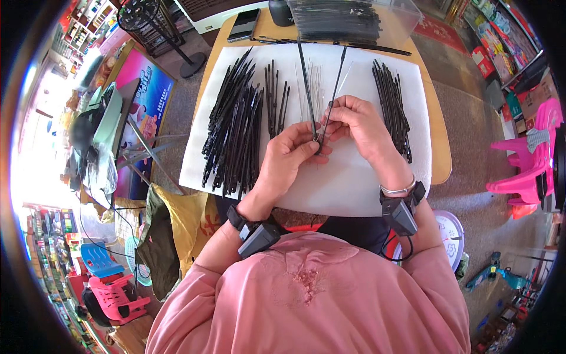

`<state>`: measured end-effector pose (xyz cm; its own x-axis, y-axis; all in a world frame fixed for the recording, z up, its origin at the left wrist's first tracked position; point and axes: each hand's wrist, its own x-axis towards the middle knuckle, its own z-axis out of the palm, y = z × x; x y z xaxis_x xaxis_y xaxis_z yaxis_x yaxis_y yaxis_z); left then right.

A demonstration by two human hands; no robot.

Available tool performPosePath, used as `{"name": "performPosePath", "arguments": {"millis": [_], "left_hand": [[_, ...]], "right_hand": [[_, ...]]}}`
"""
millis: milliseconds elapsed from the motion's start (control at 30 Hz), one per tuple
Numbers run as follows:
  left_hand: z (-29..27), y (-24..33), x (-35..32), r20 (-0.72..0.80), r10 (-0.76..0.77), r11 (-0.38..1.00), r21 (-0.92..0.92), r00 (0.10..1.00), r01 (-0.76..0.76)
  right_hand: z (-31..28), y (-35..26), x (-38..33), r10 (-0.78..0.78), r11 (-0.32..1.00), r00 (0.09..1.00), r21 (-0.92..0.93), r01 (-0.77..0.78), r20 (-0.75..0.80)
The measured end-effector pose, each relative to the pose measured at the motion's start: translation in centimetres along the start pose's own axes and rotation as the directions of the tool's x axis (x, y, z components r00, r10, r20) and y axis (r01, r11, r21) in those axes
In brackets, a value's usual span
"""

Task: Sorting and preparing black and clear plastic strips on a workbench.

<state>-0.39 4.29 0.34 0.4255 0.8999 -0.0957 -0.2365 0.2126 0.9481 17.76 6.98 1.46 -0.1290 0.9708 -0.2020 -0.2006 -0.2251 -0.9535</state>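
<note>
Between the thumb and fingers of my left hand (286, 159) is the lower end of a long thin black strip (307, 82), which points up and away. My right hand (358, 121) pinches a second slim black rod (338, 74) by its lower part. The two pieces form a narrow V, their low ends close together at my fingertips; whether they are joined there I cannot tell. Both hands are above a white foam sheet (348, 192). Behind my fingers lie several thin pale wires (312, 79), partly hidden by the hands.
On the sheet lie a big pile of black strips (233, 130) at left, a smaller bunch (272, 94) beside it and another bunch (392, 106) at right. At the table's far side are a phone (244, 25), a dark cup (281, 13) and a clear box (354, 23) of black strips.
</note>
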Motion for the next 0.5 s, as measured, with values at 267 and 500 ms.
{"name": "performPosePath", "arguments": {"millis": [267,500], "left_hand": [[-0.06,-0.04,-0.15,-0.007,-0.014,1.0,-0.011,1.0,0.014],[0.34,0.46,-0.25,0.026,-0.004,0.994,0.109,1.0,0.001]], "right_hand": [[-0.09,0.32,0.04,0.017,0.999,1.0,0.04,-0.017,0.003],[0.06,0.33,0.18,0.021,0.999,1.0,0.025,-0.021,0.0]]}}
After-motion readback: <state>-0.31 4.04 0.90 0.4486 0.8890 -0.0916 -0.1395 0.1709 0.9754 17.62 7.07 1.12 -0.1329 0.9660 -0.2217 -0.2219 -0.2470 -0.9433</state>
